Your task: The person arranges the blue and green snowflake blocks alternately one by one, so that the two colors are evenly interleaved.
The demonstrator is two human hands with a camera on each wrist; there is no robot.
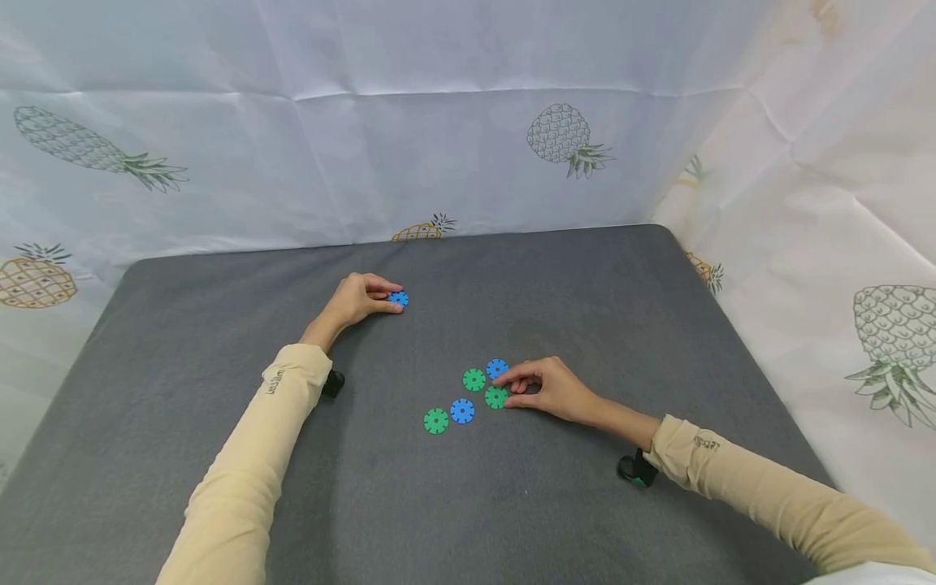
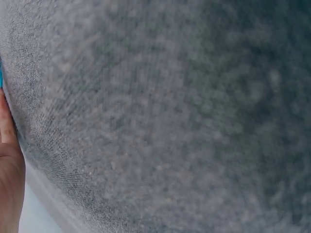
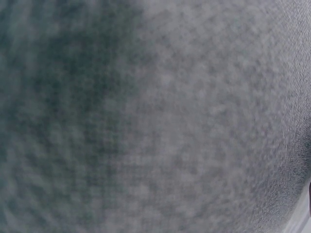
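Note:
At the far left of the table, my left hand (image 1: 357, 299) pinches a blue notched disc (image 1: 398, 299) between thumb and fingers. The left wrist view catches part of that hand (image 2: 9, 170) and a sliver of the blue disc (image 2: 1, 75) at its edge. Nearer the middle, my right hand (image 1: 559, 392) has thumb and forefinger at the edges of a green notched disc (image 1: 496, 397). Just beyond those fingers lies another blue disc (image 1: 497, 369), with a second green disc (image 1: 474, 379) to its left. The right wrist view shows mostly blurred cloth.
A third blue disc (image 1: 462, 410) and a third green disc (image 1: 435, 421) lie side by side, closer to me. Grey cloth covers the table (image 1: 607, 309). A white pineapple-print curtain (image 1: 366, 154) hangs behind the far edge and along the right side.

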